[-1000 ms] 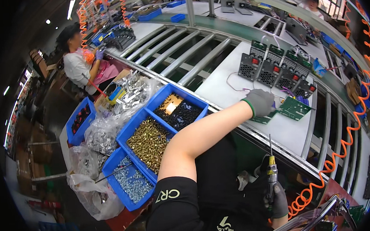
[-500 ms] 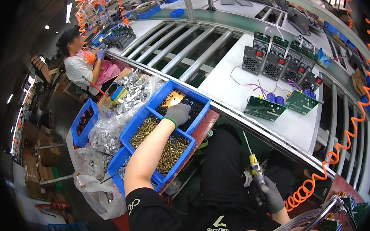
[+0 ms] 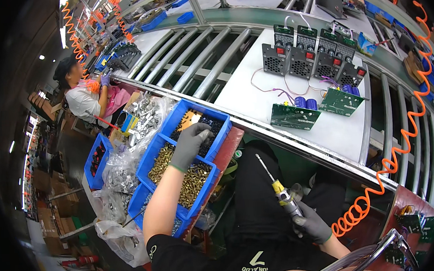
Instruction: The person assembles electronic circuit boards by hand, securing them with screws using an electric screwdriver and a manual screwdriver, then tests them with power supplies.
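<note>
My left hand (image 3: 192,146), in a grey glove, is above a blue bin (image 3: 225,131) of small black screws (image 3: 215,122). Its fingers are curled together; whatever is between them is hidden. Closer to me is a second blue bin (image 3: 212,174) full of brass-coloured screws (image 3: 194,185), partly under my left forearm. My right hand (image 3: 314,225), also gloved, grips an air screwdriver (image 3: 286,201) with yellow wrap near its nose. The long bit points up and to the left, over my lap, touching nothing.
Black metal power supply units (image 3: 300,63) with red switches stand in a row on the white board (image 3: 246,91). Green circuit boards (image 3: 295,117) wired to them sit in front. An orange coiled hose (image 3: 394,149) hangs at right. Bagged metal brackets (image 3: 144,117) and a co-worker (image 3: 88,96) are at left.
My left hand has drawn back slightly from among the black screws, fingers curled. The screwdriver has tilted further left in my right hand. The whole view has shifted a little.
</note>
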Motion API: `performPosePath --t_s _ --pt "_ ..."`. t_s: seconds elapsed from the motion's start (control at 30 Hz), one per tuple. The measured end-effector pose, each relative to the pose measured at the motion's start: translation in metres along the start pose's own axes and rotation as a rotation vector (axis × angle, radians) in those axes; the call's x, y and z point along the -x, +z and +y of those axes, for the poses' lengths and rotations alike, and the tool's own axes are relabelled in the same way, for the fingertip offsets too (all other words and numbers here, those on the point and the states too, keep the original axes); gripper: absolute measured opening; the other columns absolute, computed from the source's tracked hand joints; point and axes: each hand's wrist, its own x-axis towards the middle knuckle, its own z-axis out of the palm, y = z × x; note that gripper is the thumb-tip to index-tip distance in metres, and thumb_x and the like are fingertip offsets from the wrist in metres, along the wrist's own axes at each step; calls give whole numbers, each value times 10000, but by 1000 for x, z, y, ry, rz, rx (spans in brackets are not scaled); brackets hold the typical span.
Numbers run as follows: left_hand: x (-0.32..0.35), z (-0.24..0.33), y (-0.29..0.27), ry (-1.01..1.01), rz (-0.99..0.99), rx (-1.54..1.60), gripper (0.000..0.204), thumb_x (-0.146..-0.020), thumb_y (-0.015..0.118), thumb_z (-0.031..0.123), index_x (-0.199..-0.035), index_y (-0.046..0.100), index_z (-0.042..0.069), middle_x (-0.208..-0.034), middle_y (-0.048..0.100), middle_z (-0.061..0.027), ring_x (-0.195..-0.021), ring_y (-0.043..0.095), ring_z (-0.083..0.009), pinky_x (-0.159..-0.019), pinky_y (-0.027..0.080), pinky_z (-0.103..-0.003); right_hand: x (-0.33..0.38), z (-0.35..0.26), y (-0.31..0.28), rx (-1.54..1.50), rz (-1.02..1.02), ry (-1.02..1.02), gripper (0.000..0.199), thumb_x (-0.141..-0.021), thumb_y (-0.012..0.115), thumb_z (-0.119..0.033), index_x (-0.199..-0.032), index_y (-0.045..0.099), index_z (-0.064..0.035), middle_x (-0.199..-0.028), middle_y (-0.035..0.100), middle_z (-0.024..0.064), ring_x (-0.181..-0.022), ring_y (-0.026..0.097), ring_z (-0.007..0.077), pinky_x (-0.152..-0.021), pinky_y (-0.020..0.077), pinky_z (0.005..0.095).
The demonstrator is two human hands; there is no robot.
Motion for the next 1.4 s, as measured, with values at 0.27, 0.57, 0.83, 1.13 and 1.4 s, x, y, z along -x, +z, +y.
performPosePath --t_s 0.27,0.57,0.83,1.13,1.4 --pt "113 25 75 -22 -74 791 277 -858 732 166 -1063 655 -4 -978 670 -82 -891 628 -188 -853 508 -339 -1 -6 2 127 -167 3 596 -823 715 -276 -1316 471 -47 -854 574 65 -563 553 104 -498 466 254" --pt "105 6 135 123 -106 1367 273 -910 732 260 -1129 666 112 -863 541 16 -822 510 -127 -821 459 -328 15 -10 -6 269 -141 22 627 -803 739 -294 -1326 493 -50 -894 608 86 -580 583 109 -517 490 259" --pt "104 -3 140 121 -207 1462 378 -900 686 449 -983 649 82 -827 495 16 -803 472 -137 -794 434 -332 10 -6 -4 224 -174 24 624 -810 741 -294 -1329 493 -54 -900 609 89 -579 593 115 -522 500 260" --pt "106 3 142 135 -125 1402 408 -898 679 463 -907 623 59 -796 467 10 -777 467 -129 -796 446 -333 11 -10 -2 305 -163 43 604 -822 743 -278 -1326 493 -61 -885 612 86 -578 590 112 -517 494 263" --pt "108 8 108 264 47 377 565 -895 665 557 -819 632 -1 -822 577 -62 -815 585 -175 -796 472 -352 8 -4 -9 278 -178 36 599 -824 738 -278 -1322 491 -56 -863 611 87 -560 588 116 -512 491 267"
